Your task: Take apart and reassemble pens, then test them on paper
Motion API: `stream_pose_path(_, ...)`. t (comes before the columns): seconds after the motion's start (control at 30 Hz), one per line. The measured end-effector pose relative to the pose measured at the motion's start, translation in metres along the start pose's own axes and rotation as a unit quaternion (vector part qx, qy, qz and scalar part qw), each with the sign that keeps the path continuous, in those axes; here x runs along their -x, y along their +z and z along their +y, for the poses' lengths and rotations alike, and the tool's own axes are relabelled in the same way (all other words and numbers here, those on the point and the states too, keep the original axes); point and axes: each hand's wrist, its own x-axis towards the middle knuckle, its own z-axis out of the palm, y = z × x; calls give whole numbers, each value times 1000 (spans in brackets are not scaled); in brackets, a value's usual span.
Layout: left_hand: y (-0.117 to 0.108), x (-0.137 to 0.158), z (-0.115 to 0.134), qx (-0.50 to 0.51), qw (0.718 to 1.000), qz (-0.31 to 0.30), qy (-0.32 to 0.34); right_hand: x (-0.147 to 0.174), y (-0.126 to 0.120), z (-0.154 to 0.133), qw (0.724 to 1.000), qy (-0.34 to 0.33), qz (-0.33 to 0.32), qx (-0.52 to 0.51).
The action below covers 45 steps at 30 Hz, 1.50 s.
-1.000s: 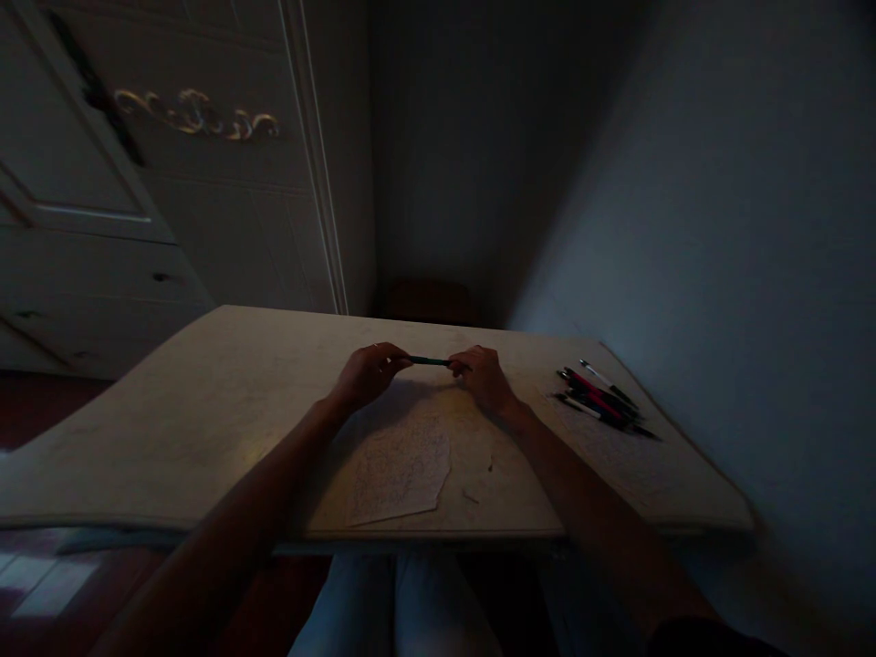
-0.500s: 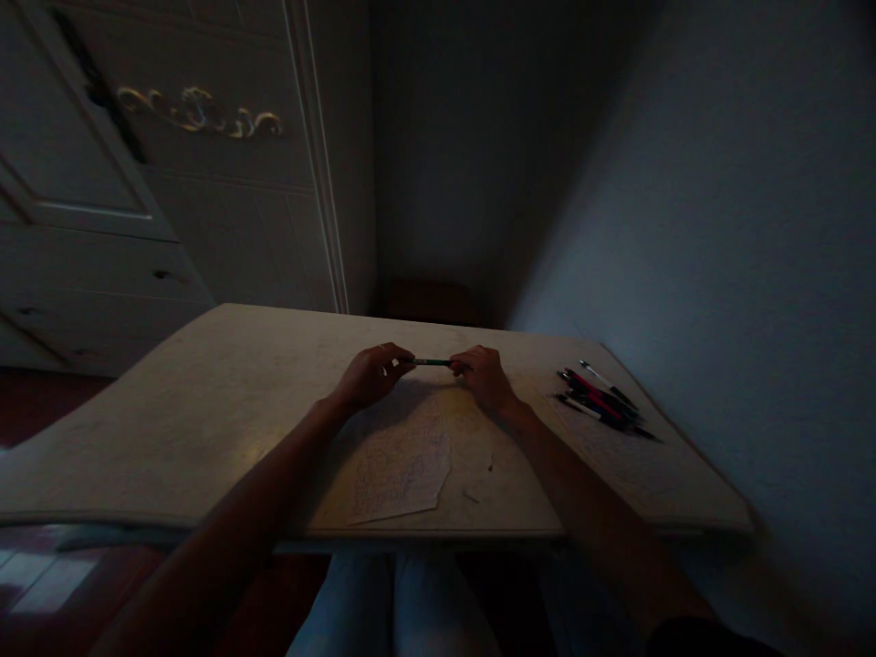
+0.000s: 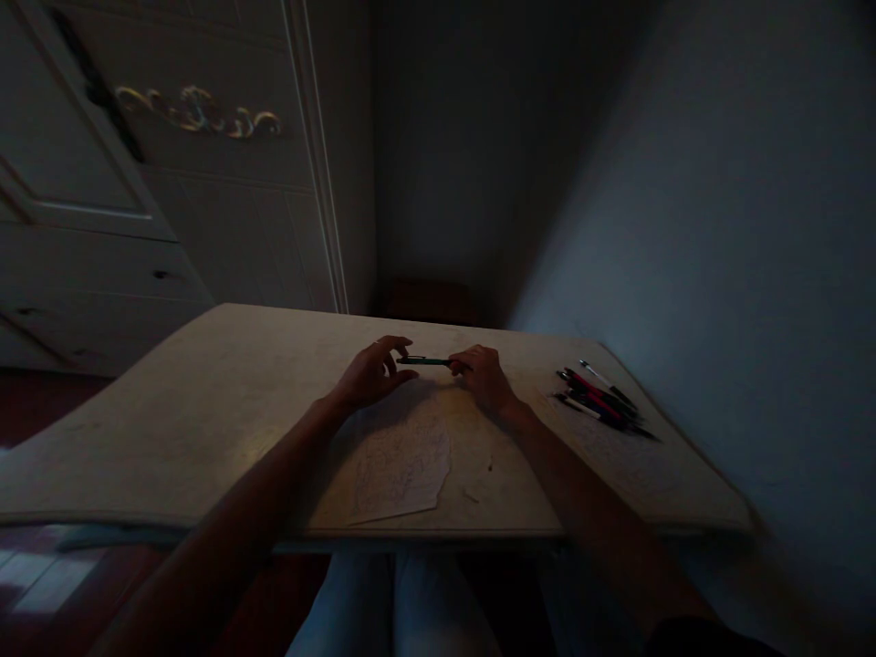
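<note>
A green pen [image 3: 430, 361] with a dark clip end lies level above the far half of the table. Its right end is pinched in the fingers of my right hand [image 3: 481, 372]. My left hand [image 3: 373, 372] is at the pen's clip end with thumb and fingers parted around it; whether a fingertip touches it I cannot tell. Below the hands, a torn sheet of paper [image 3: 403, 464] covered in handwriting lies on the table.
On the pale table [image 3: 205, 411], a pile of several pens [image 3: 602, 401] rests at the right, by another written sheet [image 3: 616, 456]. Small bits [image 3: 470, 496] lie near the front edge. A wall [image 3: 766, 274] stands at the right, a white cabinet [image 3: 239, 219] at the back left.
My left thumb and fingers have parted from their pinch on the pen, baring its clip end. My right hand keeps its hold in nearly the same place.
</note>
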Motion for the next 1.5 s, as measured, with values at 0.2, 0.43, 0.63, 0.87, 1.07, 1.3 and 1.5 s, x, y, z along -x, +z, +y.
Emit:
stream_pose_path(0.2, -2, 0, 6, -51, 998, -10, -42, 0, 1, 2, 1000, -12, 2, -14)
stream_pose_path(0.43, -8, -1, 6, -21, 998, -5, -58, 0, 1, 6, 1000, -5, -1, -4)
stream_pose_path(0.63, -14, -4, -6, 14, 999, -10, -50, -2, -5, 11, 999, 16, -23, 28)
stream_pose_path(0.87, -17, -5, -13, 26, 997, 6, -75, -4, -13, 17, 997, 7, -36, 75)
stream_pose_path(1.07, -18, -4, -14, 20, 998, 10, -62, -5, -18, 23, 995, -13, -43, 92)
stream_pose_path(1.3, -19, -5, -16, 18, 998, 18, -65, -5, -18, 34, 994, -31, -27, 100)
stream_pose_path(1.5, -14, -3, -28, -64, 995, 35, -67, -6, -17, 39, 994, -48, -26, 95)
